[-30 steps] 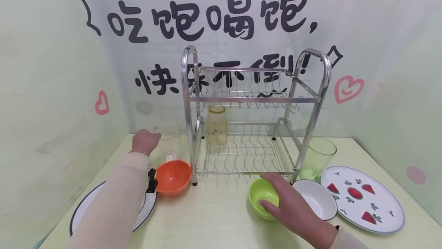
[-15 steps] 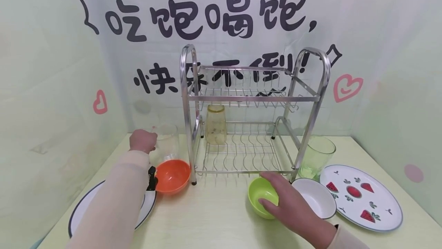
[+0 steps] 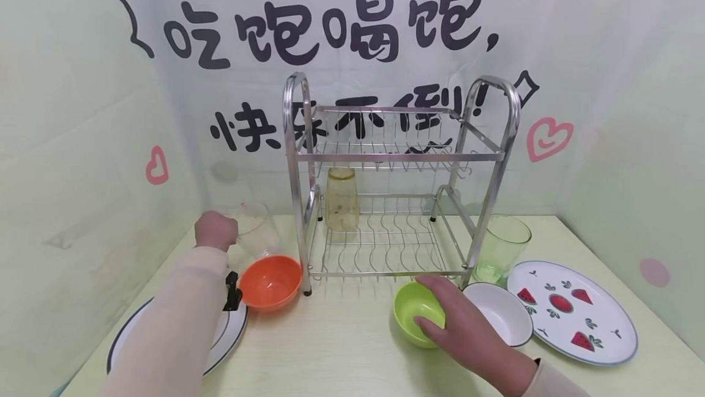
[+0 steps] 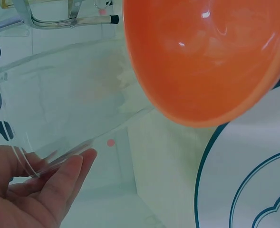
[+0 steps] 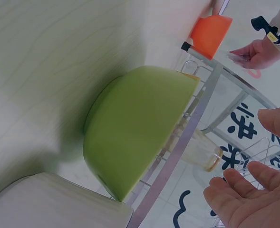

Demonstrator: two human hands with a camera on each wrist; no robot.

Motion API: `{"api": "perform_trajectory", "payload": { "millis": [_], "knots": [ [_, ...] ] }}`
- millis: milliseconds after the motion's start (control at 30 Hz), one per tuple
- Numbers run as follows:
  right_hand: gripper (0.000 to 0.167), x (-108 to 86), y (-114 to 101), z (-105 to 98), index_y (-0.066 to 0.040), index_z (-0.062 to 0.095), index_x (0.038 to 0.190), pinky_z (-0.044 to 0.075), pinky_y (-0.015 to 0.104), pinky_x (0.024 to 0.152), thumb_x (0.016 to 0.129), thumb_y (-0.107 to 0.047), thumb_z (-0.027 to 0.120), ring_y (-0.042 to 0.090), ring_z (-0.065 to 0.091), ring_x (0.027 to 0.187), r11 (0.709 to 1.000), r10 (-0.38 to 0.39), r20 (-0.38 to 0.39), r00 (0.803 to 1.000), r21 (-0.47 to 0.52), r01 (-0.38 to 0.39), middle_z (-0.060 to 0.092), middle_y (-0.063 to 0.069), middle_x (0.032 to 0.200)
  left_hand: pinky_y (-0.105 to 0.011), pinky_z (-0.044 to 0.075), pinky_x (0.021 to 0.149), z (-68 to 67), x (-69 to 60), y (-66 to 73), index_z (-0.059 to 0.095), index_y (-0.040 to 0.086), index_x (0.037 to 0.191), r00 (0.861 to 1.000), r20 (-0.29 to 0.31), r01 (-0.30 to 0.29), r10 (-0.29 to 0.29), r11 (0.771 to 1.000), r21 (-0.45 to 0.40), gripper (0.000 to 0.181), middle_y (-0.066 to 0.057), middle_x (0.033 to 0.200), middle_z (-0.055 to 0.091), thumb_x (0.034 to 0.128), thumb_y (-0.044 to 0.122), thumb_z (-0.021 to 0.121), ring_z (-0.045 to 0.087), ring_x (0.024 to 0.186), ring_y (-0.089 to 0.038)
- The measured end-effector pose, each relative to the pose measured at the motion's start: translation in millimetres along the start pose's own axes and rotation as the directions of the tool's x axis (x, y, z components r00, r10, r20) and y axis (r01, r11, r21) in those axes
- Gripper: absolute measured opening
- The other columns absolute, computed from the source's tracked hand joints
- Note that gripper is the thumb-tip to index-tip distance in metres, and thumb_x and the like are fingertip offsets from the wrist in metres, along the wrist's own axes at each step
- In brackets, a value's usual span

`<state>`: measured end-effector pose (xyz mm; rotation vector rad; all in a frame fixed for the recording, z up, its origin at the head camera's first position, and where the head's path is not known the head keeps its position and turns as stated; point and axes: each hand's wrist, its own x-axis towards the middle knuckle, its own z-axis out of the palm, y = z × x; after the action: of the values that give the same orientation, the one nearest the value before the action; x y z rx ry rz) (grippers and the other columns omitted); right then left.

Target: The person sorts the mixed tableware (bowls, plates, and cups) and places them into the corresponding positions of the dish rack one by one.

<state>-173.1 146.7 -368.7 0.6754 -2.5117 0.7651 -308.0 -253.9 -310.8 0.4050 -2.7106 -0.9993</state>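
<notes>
The left hand (image 3: pixel 216 230) pinched a clear glass (image 3: pixel 259 232) near its rim, the wall caught between thumb and fingers, with little gap beyond the glass's own thickness. The glass tilted toward that hand, its body stretching away from the fingertips behind the orange bowl (image 3: pixel 271 284), to the left of the metal rack (image 3: pixel 402 157); whether its base touched the table could not be told. The right hand (image 3: pixel 468 330) had hold of nothing — its thumb and fingers stood wide apart above the green bowl (image 3: pixel 407 317), and the right wrist view showed a clear space between fingertips and bowl. An amber glass (image 3: pixel 343 201) stood on the rack's lower tier.
</notes>
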Motion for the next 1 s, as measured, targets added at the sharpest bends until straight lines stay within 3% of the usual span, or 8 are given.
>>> {"api": "perform_trajectory", "payload": {
  "millis": [167, 300, 600, 700, 833, 1000],
  "knots": [
    [0.056, -1.7, -0.3, -1.5, -0.001, 0.055, 0.126, 0.047, 0.045, 0.095, 0.076, -0.009, 0.079, 0.026, 0.056, 0.115, 1.000, 0.024, 0.017, 1.000, 0.009, -0.024, 0.060, 0.008, 0.125, -0.028, 0.036, 0.047, 1.0, -1.6, -5.0, 0.045, 0.002, 0.056, 0.999, -0.038, 0.019, -0.021, 0.999, -0.041, 0.028, -0.006, 0.052, 0.043, 0.0831, 0.003, 0.037, 0.042, 0.051, -0.020],
    [0.056, -2.9, 0.2, -2.2, -0.002, 0.055, 0.126, 0.048, 0.044, 0.094, 0.076, -0.008, 0.079, 0.025, 0.057, 0.115, 1.000, 0.026, 0.017, 1.000, 0.008, -0.026, 0.060, 0.008, 0.125, -0.031, 0.034, 0.052, -0.9, -0.6, -7.5, 0.043, 0.002, 0.059, 0.997, -0.069, 0.026, -0.029, 0.999, -0.046, 0.028, -0.006, 0.056, 0.036, 0.0862, 0.006, 0.037, 0.039, 0.056, -0.024],
    [0.056, -0.6, -1.7, -5.5, -0.005, 0.055, 0.128, 0.048, 0.042, 0.093, 0.078, -0.009, 0.078, 0.022, 0.057, 0.112, 1.000, 0.023, 0.008, 1.000, 0.009, -0.023, 0.059, 0.005, 0.125, -0.032, 0.038, 0.052, -27.6, -6.5, -4.5, 0.050, 0.002, 0.049, 0.993, -0.077, -0.081, 0.086, 0.995, 0.061, 0.039, -0.008, 0.050, 0.051, 0.0855, 0.007, 0.037, 0.053, 0.056, -0.032],
    [0.055, -0.4, -2.9, -7.3, -0.005, 0.055, 0.129, 0.047, 0.043, 0.094, 0.079, -0.010, 0.078, 0.022, 0.057, 0.114, 0.999, 0.031, 0.015, 0.999, 0.017, -0.031, 0.058, 0.005, 0.126, -0.033, 0.040, 0.054, -35.4, -10.5, -4.6, 0.057, -0.004, 0.056, 0.991, -0.073, -0.110, 0.115, 0.991, 0.070, 0.039, -0.010, 0.053, 0.059, 0.0870, 0.008, 0.038, 0.058, 0.064, -0.039],
    [0.055, -0.9, -3.6, -8.9, -0.005, 0.055, 0.129, 0.046, 0.044, 0.095, 0.079, -0.010, 0.077, 0.024, 0.056, 0.117, 0.999, 0.033, 0.021, 0.999, 0.028, -0.033, 0.058, 0.006, 0.127, -0.032, 0.039, 0.054, -43.6, -17.0, -4.7, 0.062, -0.009, 0.066, 0.992, -0.072, -0.101, 0.103, 0.994, 0.034, 0.035, -0.004, 0.052, 0.059, 0.0877, 0.010, 0.041, 0.058, 0.066, -0.037],
    [0.055, -2.0, -4.4, -9.0, -0.004, 0.055, 0.128, 0.046, 0.045, 0.097, 0.079, -0.009, 0.077, 0.026, 0.055, 0.118, 0.998, 0.044, 0.032, 0.999, 0.036, -0.045, 0.058, 0.008, 0.127, -0.030, 0.038, 0.053, -52.4, -25.4, -3.0, 0.066, -0.009, 0.075, 0.995, -0.062, -0.077, 0.077, 0.997, 0.000, 0.034, 0.003, 0.053, 0.057, 0.0895, 0.012, 0.043, 0.053, 0.060, -0.025]
  ]
}}
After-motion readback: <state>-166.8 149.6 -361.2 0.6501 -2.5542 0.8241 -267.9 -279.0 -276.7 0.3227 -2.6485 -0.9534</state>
